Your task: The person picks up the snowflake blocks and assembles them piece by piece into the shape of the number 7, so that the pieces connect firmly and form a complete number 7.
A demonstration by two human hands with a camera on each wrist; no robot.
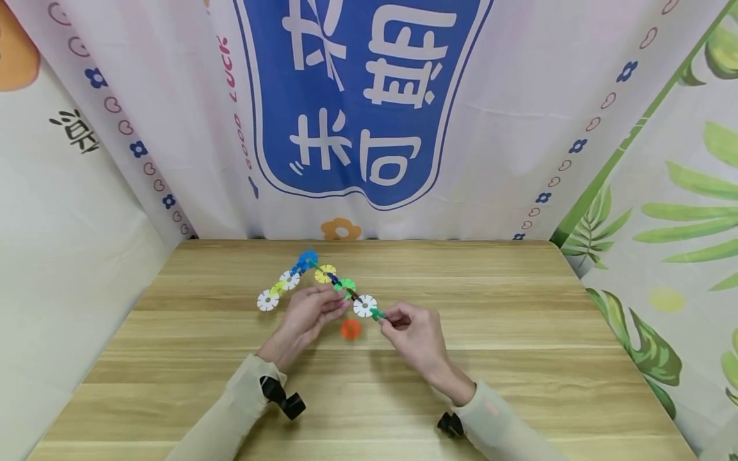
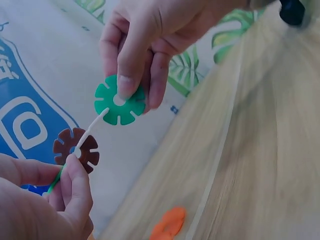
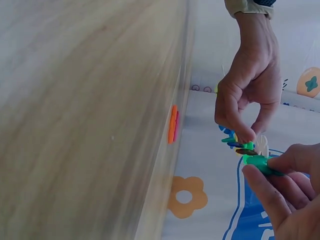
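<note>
A chain of slotted plastic snowflake discs is held above the table in the head view. My left hand [image 1: 314,310] pinches it near a light green disc [image 1: 347,285], beside the brown disc [image 2: 90,155]. My right hand [image 1: 416,326] grips a darker green disc [image 2: 106,92] between thumb and fingers. That disc meets the edge of a white disc [image 1: 359,310], which stands edge-on in the left wrist view and joins the brown one. Beyond my left hand the chain runs through a yellow disc [image 1: 321,277] and a blue disc [image 1: 308,255], then bends down to a white end disc [image 1: 262,303].
An orange disc [image 1: 345,330] lies on the wooden table [image 1: 519,358] below the hands. The right wrist view shows a thin pink disc [image 3: 177,125] against it. A printed curtain [image 1: 490,160] hangs at the table's back edge, with patterned cloth on both sides.
</note>
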